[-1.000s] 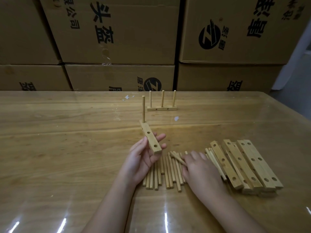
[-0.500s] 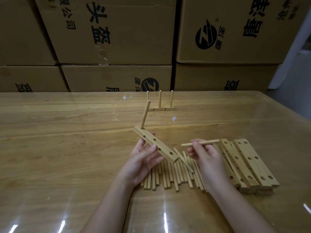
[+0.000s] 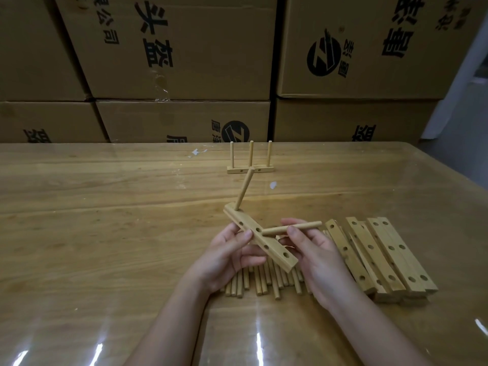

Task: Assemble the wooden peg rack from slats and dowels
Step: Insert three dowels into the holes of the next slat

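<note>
dowel [image 3: 291,228] at slat [image 3: 277,253] hole
left hand [image 3: 224,256] fingers grip slat, right hand [image 3: 317,257] fingers pinch dowel; skewed entry could jam.

- Left hand [image 3: 224,253], palm turned inward, grips the slat [image 3: 272,248] with thumb on top.
- Right hand [image 3: 317,260] pinches a dowel [image 3: 276,230] between thumb and fingertips.

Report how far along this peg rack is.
Done: a three-dowel rack stands farther back; the slat in the left hand has one seated dowel. In hand: the right hand holds a second dowel at a hole. Left: other holes, plus spare slats and loose dowels.
</note>
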